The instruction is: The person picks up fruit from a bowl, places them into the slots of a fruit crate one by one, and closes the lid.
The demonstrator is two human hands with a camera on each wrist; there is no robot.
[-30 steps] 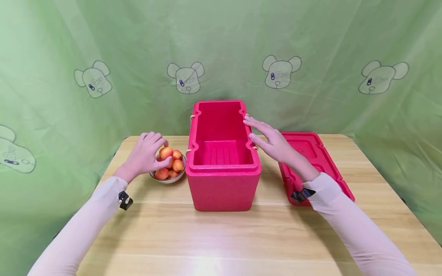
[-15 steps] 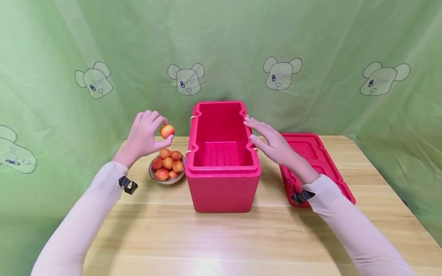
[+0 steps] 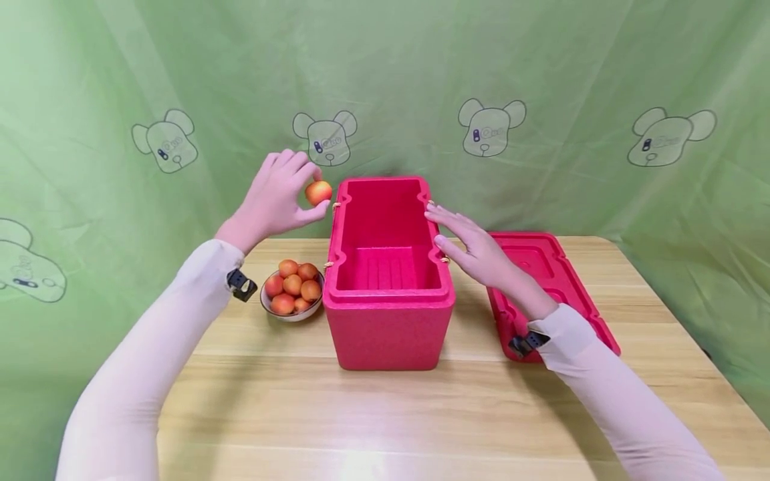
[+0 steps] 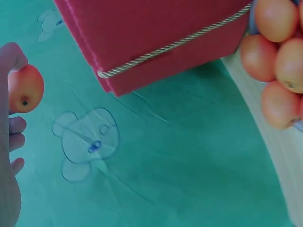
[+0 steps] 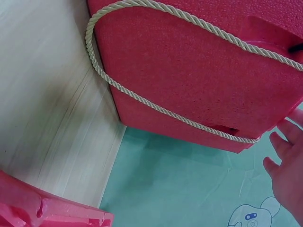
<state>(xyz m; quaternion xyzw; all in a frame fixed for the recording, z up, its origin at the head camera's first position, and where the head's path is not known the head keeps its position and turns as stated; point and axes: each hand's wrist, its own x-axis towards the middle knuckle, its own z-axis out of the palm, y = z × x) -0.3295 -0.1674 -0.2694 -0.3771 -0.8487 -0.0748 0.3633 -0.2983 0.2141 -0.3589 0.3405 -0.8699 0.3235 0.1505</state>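
Observation:
Between thumb and fingers, my left hand [image 3: 278,195] pinches an orange-red apricot-like fruit [image 3: 318,193], held up just left of the red foam box's far left rim. The left wrist view shows the same fruit [image 4: 26,89] with its dark stem spot. Below that hand stands a bowl [image 3: 292,318] heaped with several similar fruits [image 3: 293,285]. The red foam box [image 3: 390,334] is lidless, its inside bare. My right hand [image 3: 472,246] rests with extended fingers on the box's right rim; in the right wrist view those fingers [image 5: 283,144] lie by the box edge.
A red lid [image 3: 529,257] lies flat on the wooden table [image 3: 361,414], right of the box. Rope [image 5: 161,109] hangs in a loop along the box's right side, and another rope [image 4: 175,45] runs along its left side. A green curtain [image 3: 397,80] stands behind.
My left hand lifted one fruit out of the bowl, then carried it up and right toward the box. The right hand stayed on the rim.

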